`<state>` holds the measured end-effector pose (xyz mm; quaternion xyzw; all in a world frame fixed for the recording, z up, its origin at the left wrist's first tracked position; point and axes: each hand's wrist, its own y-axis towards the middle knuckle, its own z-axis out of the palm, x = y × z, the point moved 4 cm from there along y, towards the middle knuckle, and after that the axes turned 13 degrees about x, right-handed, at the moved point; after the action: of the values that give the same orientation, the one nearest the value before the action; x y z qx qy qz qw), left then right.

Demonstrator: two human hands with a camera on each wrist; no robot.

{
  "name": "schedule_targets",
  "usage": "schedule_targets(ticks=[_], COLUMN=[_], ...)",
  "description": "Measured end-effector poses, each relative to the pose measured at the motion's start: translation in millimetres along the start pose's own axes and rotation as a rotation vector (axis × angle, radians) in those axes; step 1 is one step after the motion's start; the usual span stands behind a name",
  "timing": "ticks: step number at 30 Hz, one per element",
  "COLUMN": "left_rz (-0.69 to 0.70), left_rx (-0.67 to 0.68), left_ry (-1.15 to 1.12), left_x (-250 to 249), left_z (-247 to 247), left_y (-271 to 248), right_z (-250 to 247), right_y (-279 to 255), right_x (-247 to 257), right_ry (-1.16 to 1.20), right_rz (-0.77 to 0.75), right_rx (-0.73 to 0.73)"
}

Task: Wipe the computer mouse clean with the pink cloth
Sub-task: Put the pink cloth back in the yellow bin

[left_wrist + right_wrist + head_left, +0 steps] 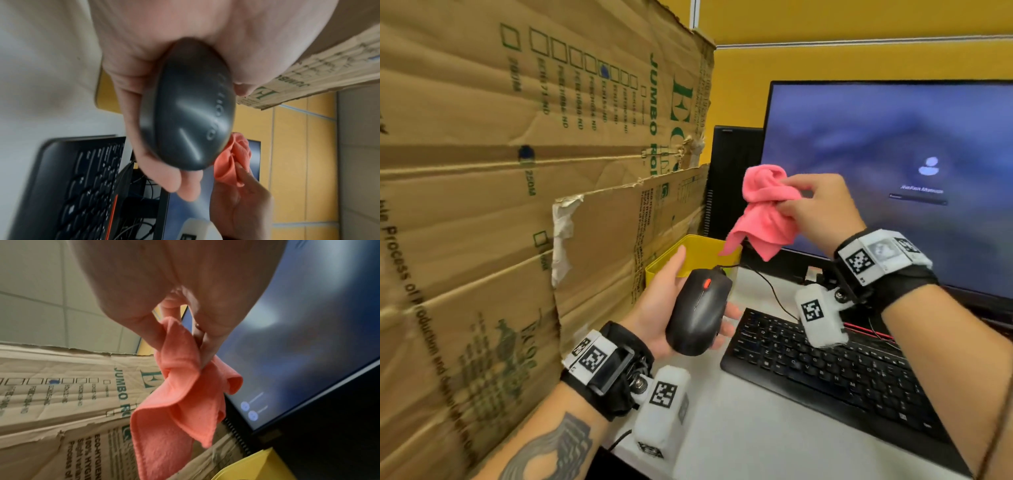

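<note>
A black wired computer mouse [698, 311] with a red scroll wheel lies in my left hand [664, 301], held up above the white desk, thumb along its left side and fingers curled under its right side. The left wrist view shows the mouse [189, 110] close up, gripped in the palm. My right hand [815, 209] pinches a bunched pink cloth [763, 212] above and to the right of the mouse, not touching it. In the right wrist view the pink cloth [180, 402] hangs down from the fingertips [205, 353].
A black keyboard [835, 373] lies on the white desk [739, 428] under my right arm. A lit monitor [914, 150] stands behind it. A yellow tub [698, 250] sits beyond the mouse. Cardboard sheets [517, 171] wall off the left side.
</note>
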<state>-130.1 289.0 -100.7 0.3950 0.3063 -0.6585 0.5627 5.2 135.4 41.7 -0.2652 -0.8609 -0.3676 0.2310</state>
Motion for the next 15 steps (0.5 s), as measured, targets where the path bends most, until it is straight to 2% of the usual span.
schedule_targets(ticks=[3,7,12,15], left_rz=[0.003,0.008,0.020,0.027], left_rx=[-0.039,-0.070,-0.114,-0.120], left_ry=[-0.026,-0.066,-0.065,-0.043], left_x=[-0.6,-3.9,-11.9,-14.9], left_z=[-7.7,-15.5,-29.7,-30.6], left_y=[-6.0,-9.5,-12.5,-13.0], right_z=[28.0,61.7,101.2,119.6], right_y=[15.0,39.2,59.4,54.6], right_x=[8.3,-2.2,-20.1,-30.0], right_ry=[0.162,0.335,0.222,0.097], right_rz=[-0.005,0.114,0.249,0.340], right_rx=[0.124,0.202,0.384,0.584])
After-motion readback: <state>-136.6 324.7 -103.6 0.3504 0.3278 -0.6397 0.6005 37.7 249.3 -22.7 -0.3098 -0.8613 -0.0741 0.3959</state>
